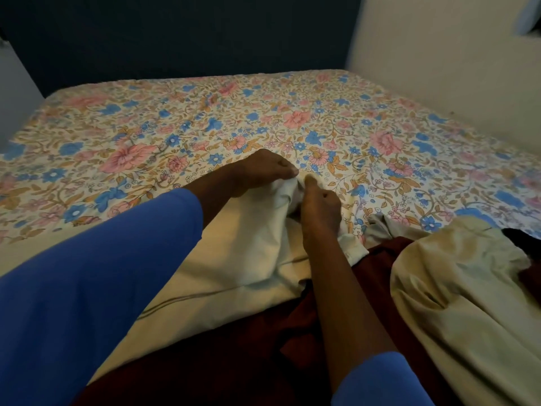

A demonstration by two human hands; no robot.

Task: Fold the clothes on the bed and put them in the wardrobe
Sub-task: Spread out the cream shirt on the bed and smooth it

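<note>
A cream garment (248, 244) lies on the floral bed sheet (175, 127), stretched toward me. My left hand (260, 171) grips its far bunched end from the left. My right hand (319, 206) pinches the same bunched cloth from the right, thumb pointing up. The two hands almost touch. A dark maroon garment (263, 332) lies under and in front of the cream one. A second cream garment (468, 288) lies crumpled at the right, and a black cloth (524, 238) peeks out behind it.
The bed runs back to a dark wall (205, 33) and a pale wall (439, 48) on the right. A white surface (14, 92) stands at the far left. No wardrobe is in view.
</note>
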